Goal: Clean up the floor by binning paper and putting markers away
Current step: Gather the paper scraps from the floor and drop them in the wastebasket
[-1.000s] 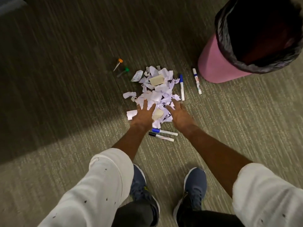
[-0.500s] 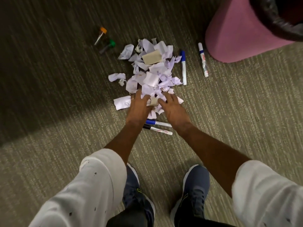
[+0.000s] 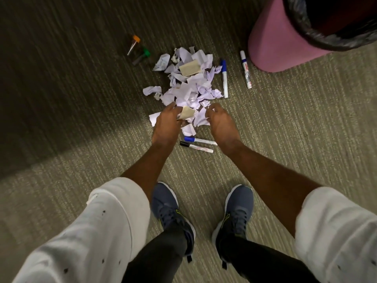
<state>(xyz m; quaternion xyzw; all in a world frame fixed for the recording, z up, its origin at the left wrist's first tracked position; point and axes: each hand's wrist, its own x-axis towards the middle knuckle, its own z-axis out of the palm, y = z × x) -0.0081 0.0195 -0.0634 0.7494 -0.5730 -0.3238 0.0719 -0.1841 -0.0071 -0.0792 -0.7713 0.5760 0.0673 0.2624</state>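
Both hands now curled: left hand (image 3: 166, 124) clutching paper scraps (image 3: 189, 88), right hand (image 3: 220, 123) pinching more. First handful gathered; bin (image 3: 271, 43) near.

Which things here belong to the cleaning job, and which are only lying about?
Job:
paper pile
pink bin
blue markers
black marker
orange marker
green marker
left hand
right hand

Only there:
carpet
shoes

text: none legible | markers (image 3: 246, 72): label print too blurred | paper scraps (image 3: 190, 89): unreadable
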